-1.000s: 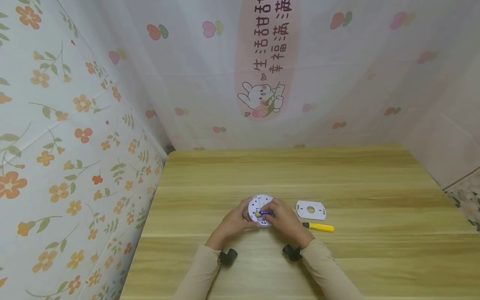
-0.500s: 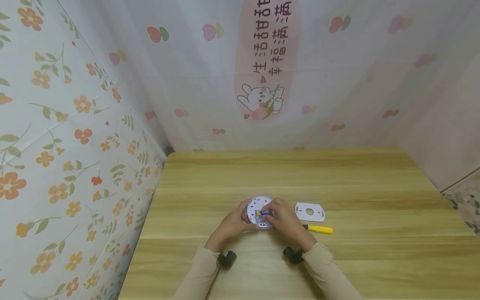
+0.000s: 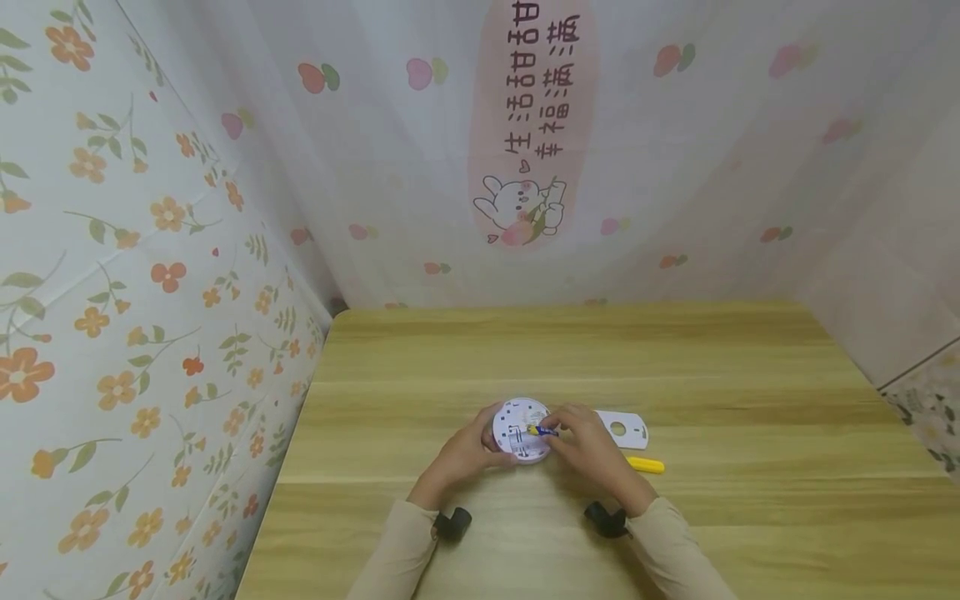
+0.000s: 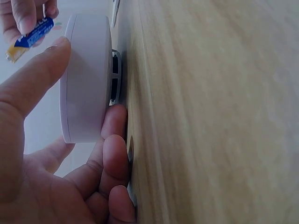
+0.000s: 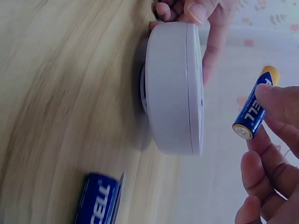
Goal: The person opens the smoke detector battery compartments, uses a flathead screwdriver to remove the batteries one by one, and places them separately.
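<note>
A round white device (image 3: pixel 510 432), which looks like a smoke alarm, stands low over the table with its slotted back face turned up. My left hand (image 3: pixel 471 450) grips its left rim, thumb on the upper edge and fingers curled underneath, as the left wrist view shows. Between thumb and fingers my right hand (image 3: pixel 588 442) pinches a blue and yellow battery (image 5: pixel 254 105), held apart from the device near its right side. A second blue cylinder (image 5: pixel 97 198) with white lettering, like another battery, lies on the table in the right wrist view.
To the right, partly behind my right hand, lies a white plate (image 3: pixel 633 431) with a round hole. A yellow handle (image 3: pixel 647 465) is just in front of it; its dark end is hidden. Wood-grain tabletop (image 3: pixel 420 358) spreads around, with printed curtains (image 3: pixel 420 167) behind and left.
My right hand has drawn the battery from the slotted middle of the device to the right, past its face. It now covers part of the plate and the yellow handle's end. My left hand stays put.
</note>
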The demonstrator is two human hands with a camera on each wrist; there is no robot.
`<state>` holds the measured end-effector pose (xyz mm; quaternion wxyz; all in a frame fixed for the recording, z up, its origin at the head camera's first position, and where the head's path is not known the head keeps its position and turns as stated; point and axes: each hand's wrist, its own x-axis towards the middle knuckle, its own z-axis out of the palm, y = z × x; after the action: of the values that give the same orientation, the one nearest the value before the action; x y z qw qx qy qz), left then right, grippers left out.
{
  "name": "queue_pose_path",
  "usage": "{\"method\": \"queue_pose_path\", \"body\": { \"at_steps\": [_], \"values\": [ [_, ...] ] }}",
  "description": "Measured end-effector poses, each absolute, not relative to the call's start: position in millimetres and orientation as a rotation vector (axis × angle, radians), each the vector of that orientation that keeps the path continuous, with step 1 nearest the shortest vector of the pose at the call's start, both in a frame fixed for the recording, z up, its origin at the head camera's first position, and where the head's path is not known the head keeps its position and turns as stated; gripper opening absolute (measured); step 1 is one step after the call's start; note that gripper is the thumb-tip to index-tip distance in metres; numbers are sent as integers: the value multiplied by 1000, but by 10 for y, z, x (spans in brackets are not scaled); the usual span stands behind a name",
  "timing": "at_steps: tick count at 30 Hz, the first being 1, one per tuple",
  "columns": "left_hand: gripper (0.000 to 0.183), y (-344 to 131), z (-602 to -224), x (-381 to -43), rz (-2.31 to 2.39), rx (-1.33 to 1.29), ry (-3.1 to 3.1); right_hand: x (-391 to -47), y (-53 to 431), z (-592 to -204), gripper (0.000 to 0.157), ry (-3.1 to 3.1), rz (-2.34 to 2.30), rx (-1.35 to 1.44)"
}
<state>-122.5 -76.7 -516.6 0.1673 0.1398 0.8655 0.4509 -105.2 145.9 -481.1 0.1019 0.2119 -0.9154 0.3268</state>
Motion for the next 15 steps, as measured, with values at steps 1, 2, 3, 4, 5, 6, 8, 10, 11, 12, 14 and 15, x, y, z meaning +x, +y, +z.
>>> {"method": "queue_pose_path", "body": {
  "at_steps": [1, 2, 3, 4, 5, 6, 8, 10, 11, 12, 14, 15],
  "values": [
    [91, -767, -5168, -1224, 1281, 399, 2465, -1040, 1475, -4811, 14, -2713, 951, 617],
    [91, -766, -5170, -1222, 1283, 400, 2465, -1026, 1489, -4809, 14, -2728, 941, 607],
    [91, -766, -5173, -1219, 1288, 401, 2464, -1014, 1504, -4811, 13, -2749, 929, 597],
    [91, -766, -5181, -1219, 1291, 403, 2464, -1001, 1518, -4816, 13, -2768, 917, 584],
    [91, -766, -5188, -1217, 1295, 407, 2464, -987, 1531, -4821, 13, -2782, 907, 577],
    [91, -766, -5196, -1216, 1300, 408, 2463, -971, 1544, -4825, 13, -2791, 902, 571],
    [91, -767, -5212, -1214, 1300, 409, 2465, -948, 1573, -4837, 14, -2796, 887, 573],
    [91, -767, -5221, -1216, 1292, 406, 2470, -922, 1604, -4846, 14, -2794, 869, 573],
    [91, -767, -5218, -1216, 1294, 408, 2472, -909, 1619, -4847, 15, -2791, 864, 572],
    [91, -766, -5215, -1220, 1291, 405, 2473, -897, 1635, -4849, 15, -2795, 859, 565],
    [92, -764, -5208, -1225, 1292, 402, 2475, -875, 1669, -4855, 15, -2803, 850, 554],
    [92, -763, -5205, -1228, 1292, 402, 2478, -863, 1685, -4860, 15, -2802, 843, 553]
  ]
}}
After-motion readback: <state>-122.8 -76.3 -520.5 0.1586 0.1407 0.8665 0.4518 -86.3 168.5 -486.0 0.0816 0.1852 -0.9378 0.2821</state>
